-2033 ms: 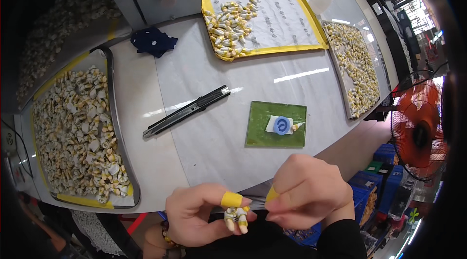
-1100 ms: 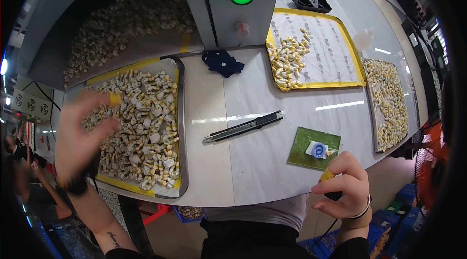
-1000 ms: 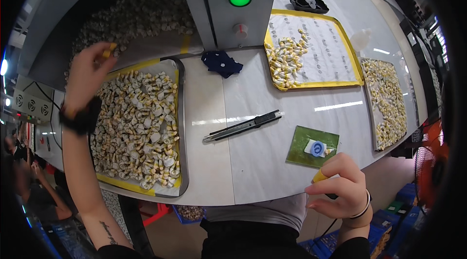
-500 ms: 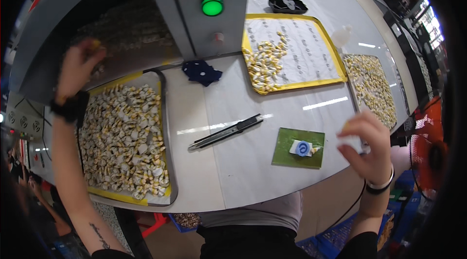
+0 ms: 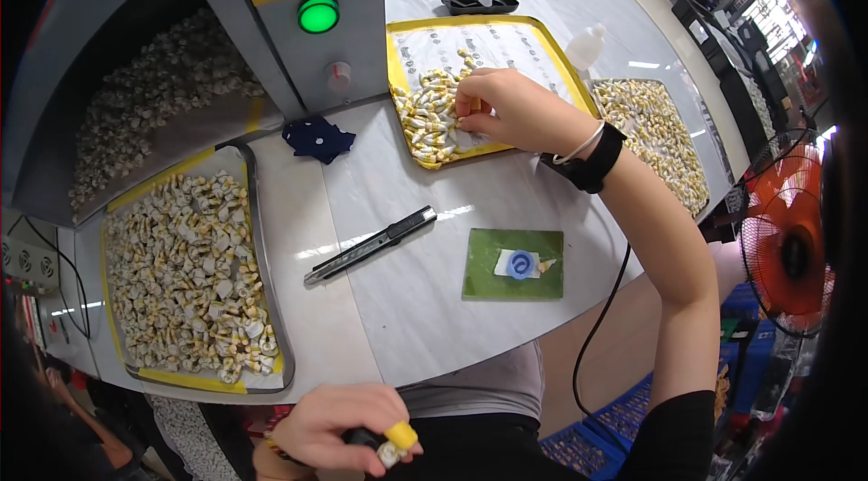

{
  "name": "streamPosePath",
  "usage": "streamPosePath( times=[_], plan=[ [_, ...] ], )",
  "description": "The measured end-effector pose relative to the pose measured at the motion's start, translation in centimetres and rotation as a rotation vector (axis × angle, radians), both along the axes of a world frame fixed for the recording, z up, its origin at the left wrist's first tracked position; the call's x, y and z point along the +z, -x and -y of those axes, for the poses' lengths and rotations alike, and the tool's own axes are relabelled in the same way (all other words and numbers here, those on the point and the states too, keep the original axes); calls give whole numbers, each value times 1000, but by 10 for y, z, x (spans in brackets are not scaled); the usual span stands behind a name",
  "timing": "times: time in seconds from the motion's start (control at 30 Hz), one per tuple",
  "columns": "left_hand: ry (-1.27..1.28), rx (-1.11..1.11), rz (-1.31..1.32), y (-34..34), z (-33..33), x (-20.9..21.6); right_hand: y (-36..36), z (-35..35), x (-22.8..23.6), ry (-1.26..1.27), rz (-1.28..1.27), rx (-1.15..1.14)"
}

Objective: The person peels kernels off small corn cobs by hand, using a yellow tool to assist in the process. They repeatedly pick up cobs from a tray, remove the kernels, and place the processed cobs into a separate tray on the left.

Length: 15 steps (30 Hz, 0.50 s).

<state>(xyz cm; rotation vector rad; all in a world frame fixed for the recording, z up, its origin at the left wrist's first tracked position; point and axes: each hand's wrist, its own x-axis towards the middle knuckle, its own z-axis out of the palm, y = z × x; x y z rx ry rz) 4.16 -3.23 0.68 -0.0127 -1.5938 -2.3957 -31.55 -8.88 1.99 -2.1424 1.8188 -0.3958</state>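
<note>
My left hand (image 5: 339, 431) is closed low in front of my body, around a small yellow-and-white piece (image 5: 398, 443); a black item partly shows between the fingers. My right hand (image 5: 506, 106) reaches over the yellow-edged tray (image 5: 529, 24), fingertips pinched beside a heap of small yellow-and-white pieces (image 5: 429, 115). What the pinch holds is hidden. At the left, a larger tray (image 5: 282, 363) is full of similar, rougher pieces (image 5: 190, 273). Between the trays lie a box cutter (image 5: 371, 244) and a green mat (image 5: 479, 278) with a blue ring-shaped item (image 5: 520, 265) on it.
A grey machine (image 5: 339, 38) with red and green lights and pieces in its opening stands at the back left. A dark cloth (image 5: 318, 139) lies by it. Farther right are a black case (image 5: 479, 0), a white bottle (image 5: 586, 47), another filled tray (image 5: 651, 128) and an orange fan (image 5: 791, 246).
My left hand has come from the machine's opening down to the front of my body. The right hand has moved from the table's right side to the heap in the yellow-edged tray.
</note>
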Motion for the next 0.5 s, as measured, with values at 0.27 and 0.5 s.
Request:
streamPosePath(
  times=[0.27, 0.5],
  plan=[
    [-536, 410, 5, 5, -35, -17, -42, -73, 47, 235, 309, 69],
    [-669, 340, 17, 16, -34, -21, -54, -145, 31, 63, 274, -63]
  ],
)
